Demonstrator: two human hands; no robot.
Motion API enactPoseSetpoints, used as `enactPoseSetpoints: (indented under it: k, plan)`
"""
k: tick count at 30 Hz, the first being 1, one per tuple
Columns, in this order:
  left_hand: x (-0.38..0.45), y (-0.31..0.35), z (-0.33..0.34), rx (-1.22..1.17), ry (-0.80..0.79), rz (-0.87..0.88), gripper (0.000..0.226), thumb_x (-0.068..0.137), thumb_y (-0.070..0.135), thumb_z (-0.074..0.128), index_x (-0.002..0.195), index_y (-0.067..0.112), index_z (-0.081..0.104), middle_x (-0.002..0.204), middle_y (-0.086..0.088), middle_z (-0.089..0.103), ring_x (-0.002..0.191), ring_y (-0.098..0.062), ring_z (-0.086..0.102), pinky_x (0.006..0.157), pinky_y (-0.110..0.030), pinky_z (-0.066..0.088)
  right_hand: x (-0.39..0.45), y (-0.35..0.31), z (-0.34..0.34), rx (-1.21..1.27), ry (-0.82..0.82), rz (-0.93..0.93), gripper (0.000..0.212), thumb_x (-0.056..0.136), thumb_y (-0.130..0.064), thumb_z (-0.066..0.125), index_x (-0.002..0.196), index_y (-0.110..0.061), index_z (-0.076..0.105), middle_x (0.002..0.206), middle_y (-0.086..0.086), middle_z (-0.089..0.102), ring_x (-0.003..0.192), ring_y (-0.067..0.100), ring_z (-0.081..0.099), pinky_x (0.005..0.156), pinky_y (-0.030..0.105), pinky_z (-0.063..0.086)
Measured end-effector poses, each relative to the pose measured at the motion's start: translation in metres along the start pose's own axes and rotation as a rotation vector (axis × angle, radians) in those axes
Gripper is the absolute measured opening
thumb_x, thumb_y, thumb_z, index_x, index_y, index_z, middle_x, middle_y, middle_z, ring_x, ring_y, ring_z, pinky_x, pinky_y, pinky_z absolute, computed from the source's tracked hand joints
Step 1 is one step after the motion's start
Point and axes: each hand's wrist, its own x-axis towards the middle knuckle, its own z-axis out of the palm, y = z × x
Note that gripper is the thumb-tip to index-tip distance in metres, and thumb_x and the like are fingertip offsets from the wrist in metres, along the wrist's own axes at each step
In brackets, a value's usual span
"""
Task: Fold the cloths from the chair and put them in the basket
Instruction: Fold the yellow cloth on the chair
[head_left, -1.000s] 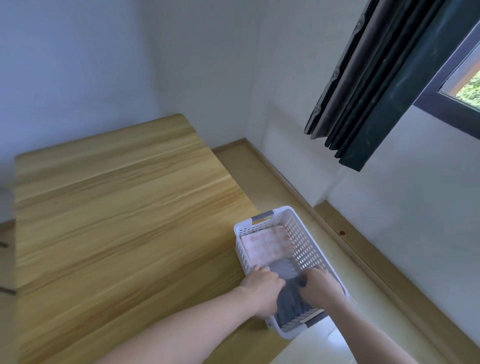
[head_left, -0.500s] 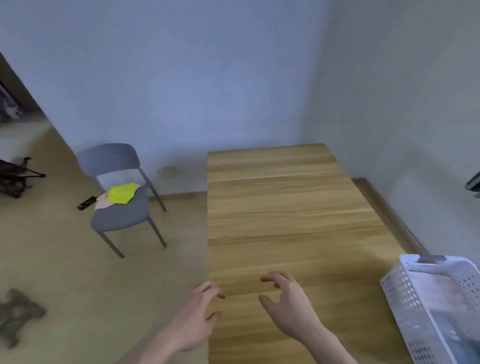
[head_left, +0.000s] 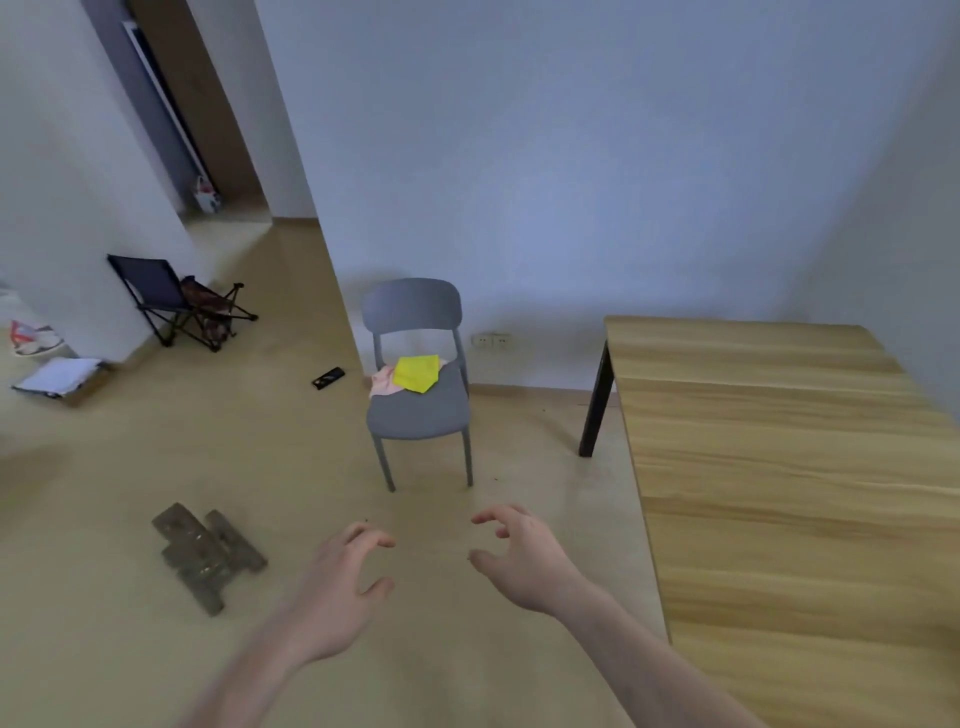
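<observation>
A grey chair stands against the far wall, left of the wooden table. On its seat lies a yellow cloth over a pink cloth that sticks out to the left. My left hand and my right hand hover over the floor in front of the chair, well short of it. Both hold nothing, with fingers loosely curled. The basket is out of view.
A flat grey object lies on the floor at the left. A small black object lies near the wall corner. A dark folding chair and bags stand farther left. The table's black leg is right of the chair.
My hands have left the basket and the grey cloth in it. The view has swung left from the basket past the table to the chair; the chair is now closer and centred.
</observation>
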Motion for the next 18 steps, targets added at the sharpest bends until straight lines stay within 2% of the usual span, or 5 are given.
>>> enactPoseSetpoints:
  k: [7, 11, 14, 18]
  plan:
    - [0.081, -0.045, -0.040, -0.022, -0.043, 0.046, 0.037, 0.092, 0.037, 0.068, 0.127, 0.036, 0.056, 0.128, 0.022, 0.047, 0.126, -0.009, 0.048, 0.104, -0.021, 0.035, 0.080, -0.025, 0.017, 0.072, 0.038, 0.068, 0.046, 0.093, -0.037, 0.068, 0.137, -0.031, 0.057, 0.140, -0.009, 0.049, 0.124, 0.014, 0.055, 0.099, 0.031, 0.050]
    - [0.159, -0.064, -0.060, -0.011, -0.071, 0.062, 0.034, 0.094, 0.039, 0.066, 0.126, 0.039, 0.055, 0.127, 0.026, 0.040, 0.122, -0.008, 0.046, 0.100, -0.025, 0.038, 0.152, -0.030, 0.015, 0.127, 0.076, 0.103, 0.046, 0.093, -0.035, 0.069, 0.137, -0.030, 0.058, 0.139, -0.009, 0.048, 0.120, 0.013, 0.055, 0.093, 0.028, 0.049]
    - [0.221, -0.076, -0.079, -0.009, -0.088, 0.061, 0.032, 0.093, 0.038, 0.067, 0.122, 0.041, 0.055, 0.127, 0.025, 0.043, 0.122, -0.009, 0.048, 0.101, -0.027, 0.040, 0.213, -0.035, 0.010, 0.159, 0.078, 0.129, 0.045, 0.093, -0.033, 0.069, 0.137, -0.029, 0.057, 0.133, -0.011, 0.047, 0.117, 0.012, 0.055, 0.088, 0.024, 0.046]
    - [0.301, -0.088, -0.110, -0.008, -0.136, 0.071, 0.030, 0.093, 0.037, 0.065, 0.112, 0.051, 0.046, 0.123, 0.032, 0.040, 0.120, -0.011, 0.048, 0.098, -0.026, 0.040, 0.298, -0.053, -0.004, 0.191, 0.081, 0.159, 0.044, 0.089, -0.027, 0.068, 0.133, -0.027, 0.060, 0.124, -0.011, 0.047, 0.114, 0.013, 0.057, 0.088, 0.024, 0.048]
